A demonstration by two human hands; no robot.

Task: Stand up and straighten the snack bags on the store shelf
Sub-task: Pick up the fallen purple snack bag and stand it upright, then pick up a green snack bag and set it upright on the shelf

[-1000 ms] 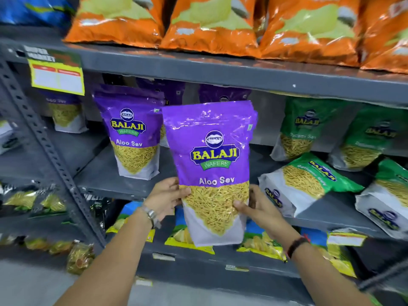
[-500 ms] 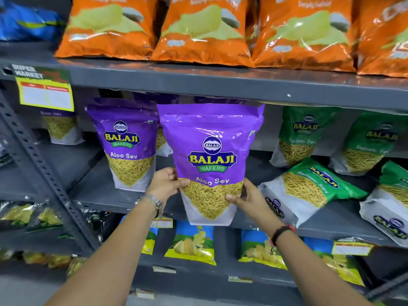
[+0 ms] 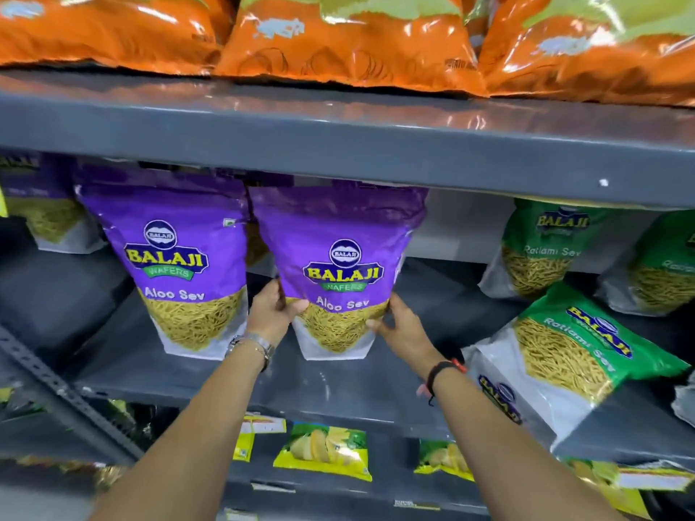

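Observation:
A purple Aloo Sev bag (image 3: pixel 338 265) stands upright on the grey middle shelf (image 3: pixel 338 381), its bottom resting on the shelf board. My left hand (image 3: pixel 269 314) grips its lower left edge and my right hand (image 3: pixel 398 325) grips its lower right edge. A second purple Aloo Sev bag (image 3: pixel 176 265) stands upright just to its left, almost touching. To the right, a green Ratlami Sev bag (image 3: pixel 556 355) lies tilted on its back near the shelf's front edge. Another green bag (image 3: pixel 537 250) leans upright behind it.
Orange chip bags (image 3: pixel 346 43) fill the shelf above, whose grey front edge (image 3: pixel 338 144) hangs just over the purple bags' tops. More purple bags (image 3: pixel 41 212) stand at the far left. Small yellow-green packets (image 3: pixel 323 449) hang below. A slotted upright (image 3: pixel 64 392) runs at lower left.
The purple bag has moved from the air in front of the shelf back onto the middle shelf, beside the other purple bag. Both hands stayed on its lower edges. The camera moved closer.

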